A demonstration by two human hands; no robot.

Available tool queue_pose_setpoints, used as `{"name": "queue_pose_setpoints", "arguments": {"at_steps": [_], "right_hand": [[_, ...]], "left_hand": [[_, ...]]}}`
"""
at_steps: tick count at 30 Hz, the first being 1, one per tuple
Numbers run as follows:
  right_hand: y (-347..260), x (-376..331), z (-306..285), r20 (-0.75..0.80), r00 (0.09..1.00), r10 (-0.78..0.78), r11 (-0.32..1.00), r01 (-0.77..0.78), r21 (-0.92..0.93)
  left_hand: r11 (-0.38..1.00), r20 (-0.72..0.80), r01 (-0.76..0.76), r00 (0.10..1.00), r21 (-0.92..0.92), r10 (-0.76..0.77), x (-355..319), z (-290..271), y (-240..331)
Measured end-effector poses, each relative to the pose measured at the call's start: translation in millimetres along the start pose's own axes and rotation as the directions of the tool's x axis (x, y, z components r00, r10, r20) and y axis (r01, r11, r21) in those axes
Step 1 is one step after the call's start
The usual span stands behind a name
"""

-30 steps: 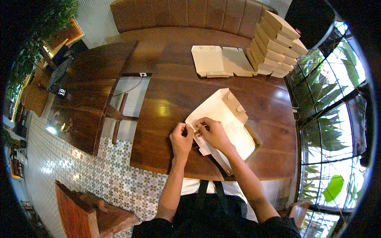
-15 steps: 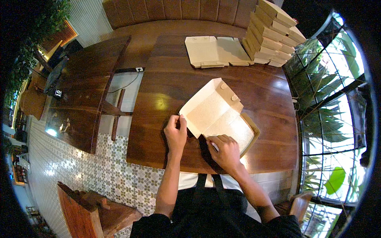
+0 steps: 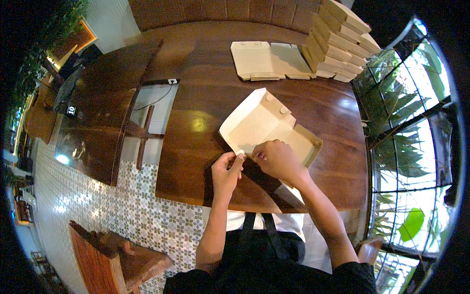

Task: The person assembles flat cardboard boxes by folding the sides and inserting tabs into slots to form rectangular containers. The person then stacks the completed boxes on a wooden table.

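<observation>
In front of me on the table lies a partly folded brown cardboard box (image 3: 254, 125), tilted, its far-side flaps and left wall raised. Two rounded tabs stick up along its upper right edge. At the near left corner, the thumb and fingers of my left hand (image 3: 228, 171) pinch the cardboard. My right hand (image 3: 281, 159) is curled with its fingers on the near edge close to the fold, covering part of the right half. What its fingertips grip is partly hidden.
Flattened, part-opened cardboard boxes (image 3: 274, 59) lie at the back of the wooden table (image 3: 196, 166). Beside them rises a tall stack of folded boxes (image 3: 338, 44). A second table (image 3: 98, 127) stands left, a wooden chair (image 3: 112, 255) at lower left, and a gridded window (image 3: 406, 147) on the right.
My left hand has slid down from the box's left corner to the near corner. My right hand has moved up and inward over the near edge, and the right half's walls now stand higher.
</observation>
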State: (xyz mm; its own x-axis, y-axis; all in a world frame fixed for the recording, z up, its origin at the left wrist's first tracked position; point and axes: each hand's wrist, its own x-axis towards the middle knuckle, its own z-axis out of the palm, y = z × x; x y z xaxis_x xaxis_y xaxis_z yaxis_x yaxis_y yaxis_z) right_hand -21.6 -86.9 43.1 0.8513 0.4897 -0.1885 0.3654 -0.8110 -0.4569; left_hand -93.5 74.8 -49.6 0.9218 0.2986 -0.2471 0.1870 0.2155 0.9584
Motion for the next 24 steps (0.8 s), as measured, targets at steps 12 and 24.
{"name": "queue_pose_setpoints", "arguments": {"at_steps": [12,24], "right_hand": [[29.8,43.7,-28.7,0.171,0.968,-0.183,0.973,0.153,0.174],[24.1,39.5,-27.6,0.187,0.966,-0.177,0.959,0.127,0.252]], "left_hand": [[0.955,-0.046,-0.265,0.961,0.134,0.274,-14.0,22.7,-13.0],[0.832,-0.119,-0.489,0.839,0.263,0.531,-1.9,20.2,-5.1]]}}
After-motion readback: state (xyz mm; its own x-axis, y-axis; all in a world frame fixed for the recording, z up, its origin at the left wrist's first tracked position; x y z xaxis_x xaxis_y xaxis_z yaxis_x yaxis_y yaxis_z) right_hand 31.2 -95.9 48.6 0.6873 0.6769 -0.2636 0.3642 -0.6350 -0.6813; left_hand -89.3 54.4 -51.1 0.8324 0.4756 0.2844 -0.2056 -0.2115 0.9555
